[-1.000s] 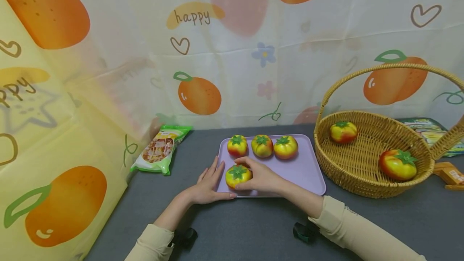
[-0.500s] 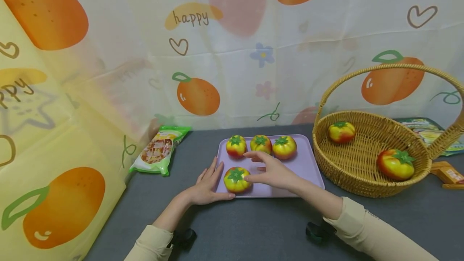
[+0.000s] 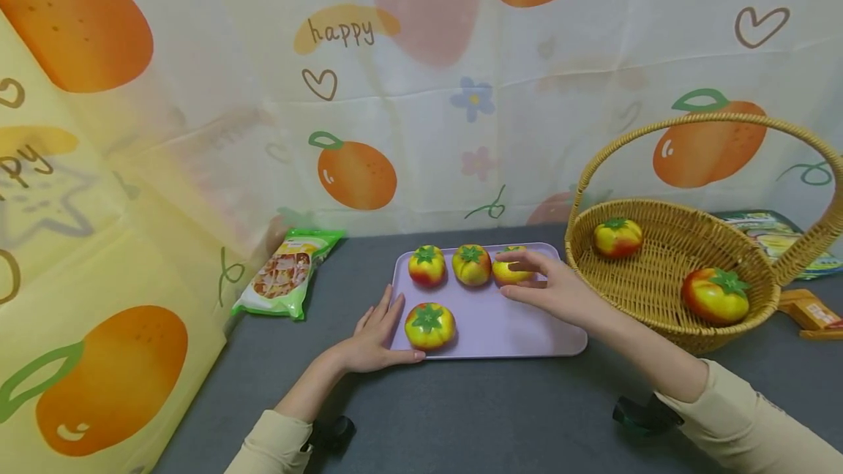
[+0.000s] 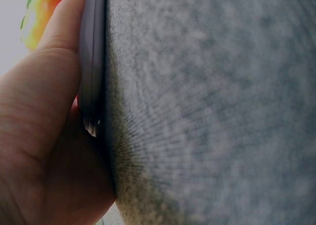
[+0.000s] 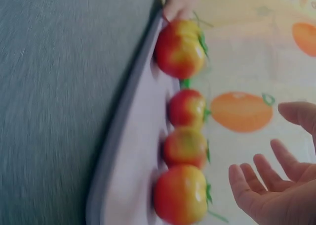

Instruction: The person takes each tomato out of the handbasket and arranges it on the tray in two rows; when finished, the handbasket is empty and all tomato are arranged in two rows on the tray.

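Note:
My left hand (image 3: 369, 339) rests with straight fingers along the left edge of a lilac tray (image 3: 514, 324), its thumb lying along the front rim. Close by that thumb sits a yellow-red tomato (image 3: 430, 328) with a green leafy top. Three more tomatoes stand in a row at the tray's back: a left one (image 3: 426, 268), a middle one (image 3: 471, 267) and a right one (image 3: 503, 274). Spread and holding nothing, my right hand (image 3: 553, 287) hovers over the tray's right part, its fingers partly covering the right tomato. In the right wrist view its fingers (image 5: 266, 173) are parted, away from the fruit.
A wicker basket (image 3: 658, 247) with a tall handle stands to the right, holding two tomatoes (image 3: 617, 238). A green snack bag (image 3: 286, 273) lies left of the tray. Behind the basket is a colourful packet (image 3: 757, 229); an orange-brown object (image 3: 813, 311) lies beside it.
My right hand has let go of the front-left tomato and moved right and back across the tray, to over the right tomato. The left hand has stayed at the tray's edge.

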Demonstrator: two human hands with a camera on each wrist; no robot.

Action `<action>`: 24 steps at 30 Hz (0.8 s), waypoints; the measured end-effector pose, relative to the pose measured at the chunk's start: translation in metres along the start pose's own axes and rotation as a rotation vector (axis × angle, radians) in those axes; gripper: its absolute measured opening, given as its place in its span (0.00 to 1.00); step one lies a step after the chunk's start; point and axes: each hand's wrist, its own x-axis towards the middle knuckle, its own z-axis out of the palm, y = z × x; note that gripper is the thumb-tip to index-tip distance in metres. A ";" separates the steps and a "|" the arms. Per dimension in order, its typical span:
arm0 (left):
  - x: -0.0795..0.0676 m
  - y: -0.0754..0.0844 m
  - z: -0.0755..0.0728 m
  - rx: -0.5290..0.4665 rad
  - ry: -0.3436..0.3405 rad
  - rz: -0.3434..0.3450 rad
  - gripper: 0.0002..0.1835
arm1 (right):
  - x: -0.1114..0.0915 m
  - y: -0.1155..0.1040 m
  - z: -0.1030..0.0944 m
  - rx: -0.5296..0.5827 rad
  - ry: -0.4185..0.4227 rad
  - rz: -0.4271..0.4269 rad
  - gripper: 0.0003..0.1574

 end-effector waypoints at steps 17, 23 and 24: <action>-0.001 0.000 0.000 -0.015 -0.002 0.002 0.61 | -0.032 0.009 -0.071 -0.211 0.139 0.085 0.23; 0.000 0.001 0.000 -0.016 0.002 0.006 0.61 | -0.035 0.016 -0.098 -0.246 0.163 0.130 0.28; 0.000 0.001 0.000 -0.017 0.004 0.009 0.61 | -0.034 0.017 -0.103 -0.247 0.166 0.147 0.28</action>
